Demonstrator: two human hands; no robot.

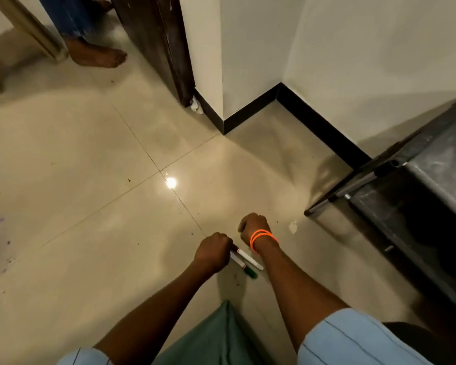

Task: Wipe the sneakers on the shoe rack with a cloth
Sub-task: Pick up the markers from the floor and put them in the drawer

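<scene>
Two markers (244, 260) are clamped in the left hand (214, 250) above the floor (103, 180), while the right hand (253, 225) is curled into an apparently empty fist. No cloth or sneakers are seen; the shoe rack (411, 191) stands at the right. The markers are best set aside so a cloth can be fetched.

Both forearms are bare below short light-blue sleeves (353, 341) marked with thin dark stripes. The right wrist carries two thin bright-orange bands (262, 237). Green fabric (211, 341) covers the lap between the arms; the hands are bare.
</scene>
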